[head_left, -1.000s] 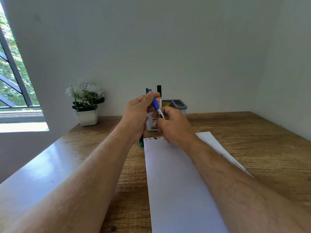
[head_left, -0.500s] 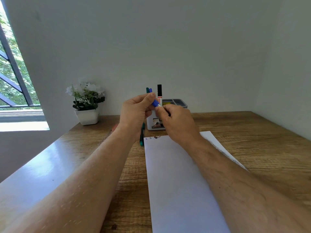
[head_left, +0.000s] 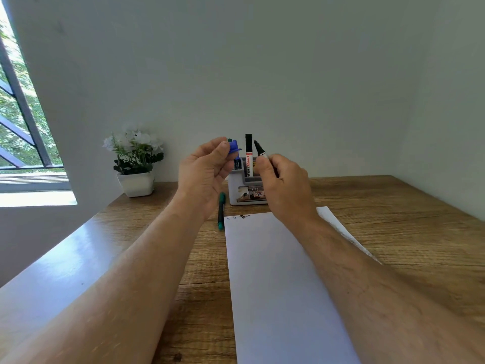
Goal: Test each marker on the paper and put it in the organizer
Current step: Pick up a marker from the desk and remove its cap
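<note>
Head view: your left hand pinches the cap, right hand grips the marker; its bare tip above your fingers could smear skin or dry out.

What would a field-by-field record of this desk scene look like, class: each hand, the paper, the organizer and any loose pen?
left hand: pinches a blue cap, raised above the desk
right hand: grips an uncapped marker, dark tip pointing up
paper: white sheet on the wooden table, a few small marks at its far edge
organizer: stands past the paper, holds a white-barrelled marker with a black cap upright
green pen: lies on the table just left of the paper
potted plant: far left, by the wall
</note>
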